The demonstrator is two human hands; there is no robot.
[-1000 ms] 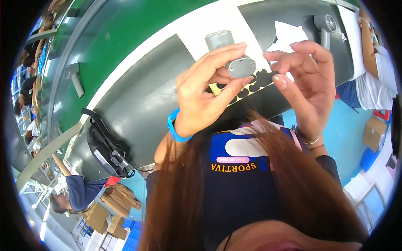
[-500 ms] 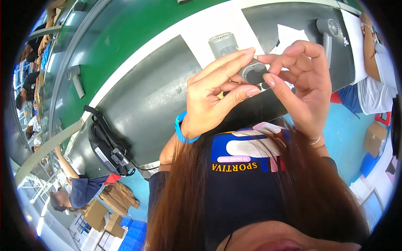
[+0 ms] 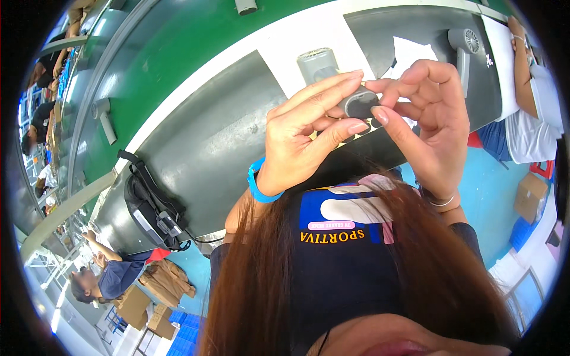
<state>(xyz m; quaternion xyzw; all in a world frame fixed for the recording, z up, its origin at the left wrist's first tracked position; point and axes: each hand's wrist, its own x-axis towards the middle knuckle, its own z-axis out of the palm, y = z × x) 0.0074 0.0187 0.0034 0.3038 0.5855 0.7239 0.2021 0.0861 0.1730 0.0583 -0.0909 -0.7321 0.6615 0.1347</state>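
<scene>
My left hand (image 3: 300, 127) is wrapped round the handle of a grey handheld fan, its round end facing up toward me. This end bears a dark disc (image 3: 361, 105) with a lighter rim. My right hand (image 3: 430, 115) grips that end, thumb on the disc's edge and forefinger at the far side; its other fingers are curled loosely. Beyond my left fingers shows a grey vented fan head (image 3: 317, 62); whether it belongs to the held handle is hidden. Under my hands, partly covered, lies a pale sheet with dark round spots (image 3: 358, 135).
Another grey fan (image 3: 465, 50) lies at the right by crumpled white paper (image 3: 411, 52). A black bag (image 3: 151, 204) sits on the dark table (image 3: 219, 113) at the left. On the green belt (image 3: 178, 50) lies a grey fan (image 3: 105, 118). Co-workers are at both sides.
The thumb has shifted slightly on the disc, and the handle end is tilted a little differently. On the green belt the fans have moved toward the near left. The co-worker at lower left moved an arm.
</scene>
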